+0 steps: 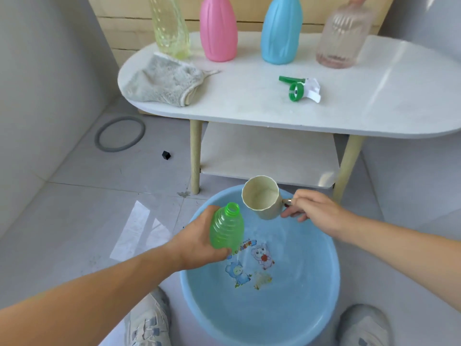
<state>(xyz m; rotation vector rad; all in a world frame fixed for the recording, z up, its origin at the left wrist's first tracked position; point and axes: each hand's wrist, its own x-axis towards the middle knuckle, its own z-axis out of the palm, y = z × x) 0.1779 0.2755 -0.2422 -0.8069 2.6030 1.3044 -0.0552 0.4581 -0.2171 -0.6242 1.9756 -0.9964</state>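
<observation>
My left hand point(199, 239) grips a green translucent bottle point(227, 227) with no cap, its open mouth pointing up and away, over the left rim of a blue basin point(321, 290) on the floor. My right hand point(311, 209) holds a cream cup point(262, 197) by its handle, just right of the bottle's mouth and tilted toward me. The cup's inside looks pale; I cannot tell how much liquid it holds. Water lies in the basin over cartoon pictures. A green and white spray head point(300, 88) lies on the white table point(249, 108).
On the table stand a yellow clear bottle point(171, 28), a pink bottle point(219, 31), a blue bottle point(282, 31) and a ribbed clear bottle point(345, 36); a grey cloth point(162, 82) lies at its left end. A grey ring point(119, 134) and a small black cube point(166, 155) lie on the floor. My shoes point(147, 320) flank the basin.
</observation>
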